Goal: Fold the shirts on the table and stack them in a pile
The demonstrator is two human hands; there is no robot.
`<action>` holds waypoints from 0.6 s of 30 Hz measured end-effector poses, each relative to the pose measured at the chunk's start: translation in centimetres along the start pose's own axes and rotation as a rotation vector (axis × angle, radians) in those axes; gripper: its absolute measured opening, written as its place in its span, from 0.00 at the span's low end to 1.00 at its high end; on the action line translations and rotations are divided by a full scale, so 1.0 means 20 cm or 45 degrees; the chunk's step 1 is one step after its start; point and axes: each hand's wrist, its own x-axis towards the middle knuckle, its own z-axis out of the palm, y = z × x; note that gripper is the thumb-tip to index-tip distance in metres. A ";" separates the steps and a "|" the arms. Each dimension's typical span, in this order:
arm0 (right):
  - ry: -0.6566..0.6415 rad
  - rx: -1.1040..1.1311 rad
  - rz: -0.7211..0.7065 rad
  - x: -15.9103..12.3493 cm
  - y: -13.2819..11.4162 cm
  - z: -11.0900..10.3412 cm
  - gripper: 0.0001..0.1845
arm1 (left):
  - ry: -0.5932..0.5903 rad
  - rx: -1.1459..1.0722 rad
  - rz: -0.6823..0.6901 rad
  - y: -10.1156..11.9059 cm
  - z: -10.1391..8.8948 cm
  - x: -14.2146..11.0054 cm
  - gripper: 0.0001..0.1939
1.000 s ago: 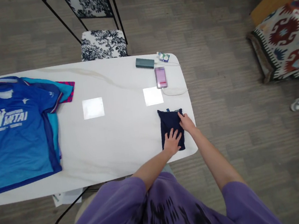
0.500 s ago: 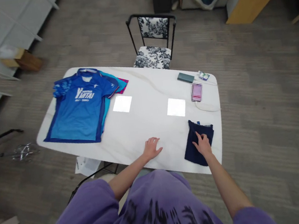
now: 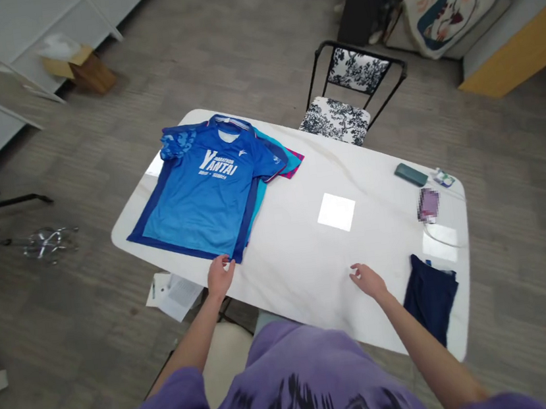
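Observation:
A white table [image 3: 306, 273] carries a blue sports shirt [image 3: 212, 195] spread flat on top of other coloured shirts at its left end. My left hand [image 3: 220, 278] is at the near edge of the table, its fingers touching the shirt's bottom right corner, loosely open. My right hand [image 3: 369, 281] hovers open over bare table top, holding nothing. A folded dark navy garment [image 3: 431, 296] lies at the near right corner, a little right of my right hand.
A phone [image 3: 427, 204], a dark green case [image 3: 411, 175], a small packet [image 3: 444, 178] and a white cable lie at the table's far right. A black chair [image 3: 346, 92] with floral cushions stands behind the table. Papers [image 3: 174, 295] lie on the floor under the near edge.
My right hand has left the folded navy garment and moved left. My left hand has travelled left to the blue shirt's corner. The view has swung left.

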 end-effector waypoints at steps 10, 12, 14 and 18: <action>-0.066 0.060 -0.283 1.17 -1.68 0.05 0.16 | -0.173 0.034 0.201 -0.26 -0.01 0.51 0.14; 0.024 0.096 -0.295 1.44 -1.90 0.01 0.21 | -0.181 0.042 0.213 -0.29 -0.01 0.54 0.13; 0.114 0.127 -0.284 1.69 -2.06 -0.02 0.25 | -0.188 0.047 0.225 -0.32 -0.01 0.56 0.13; 0.252 0.199 -0.099 2.04 -2.23 -0.02 0.29 | -0.212 0.052 0.268 -0.38 -0.04 0.57 0.14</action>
